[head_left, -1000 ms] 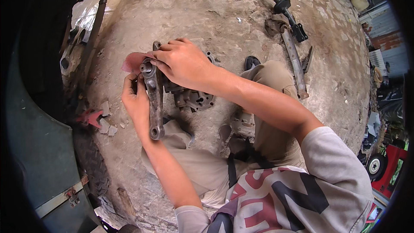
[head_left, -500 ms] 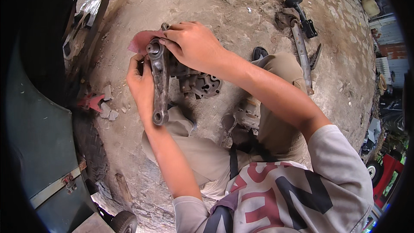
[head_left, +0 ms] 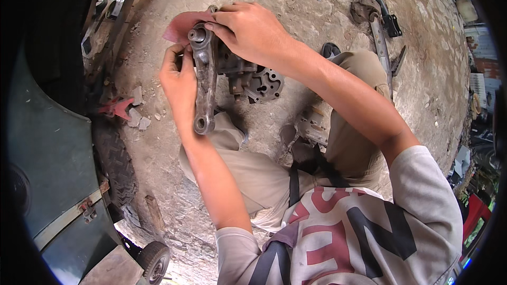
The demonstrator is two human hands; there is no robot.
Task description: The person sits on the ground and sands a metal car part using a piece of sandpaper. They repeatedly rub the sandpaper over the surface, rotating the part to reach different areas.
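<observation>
A worn metal suspension control arm (head_left: 205, 82) is held up in front of me, its ball joint stud (head_left: 197, 35) at the upper end and a round bushing eye at the lower end. Behind the stud bends a reddish sheet of sandpaper (head_left: 182, 24). My right hand (head_left: 253, 29) is closed at the top, fingers and thumb on the sandpaper's right edge and the arm's upper end. Beside the stud, my left hand (head_left: 178, 74) is closed, its fingertips pinching the sandpaper's lower edge. The left wrist lies close to the arm's lower end.
Beyond the control arm, a greasy cast-metal engine part (head_left: 259, 85) sits on the dirt floor. A shock absorber strut (head_left: 383, 5) and a long metal bar (head_left: 381, 47) lie at the far right. At left are a red stand (head_left: 116, 108), broken stones and a green vehicle panel (head_left: 53, 142).
The whole view has shifted, so the floor, hands and control arm appear higher and slightly right. Both hands keep their grip, with little visible change against the arm.
</observation>
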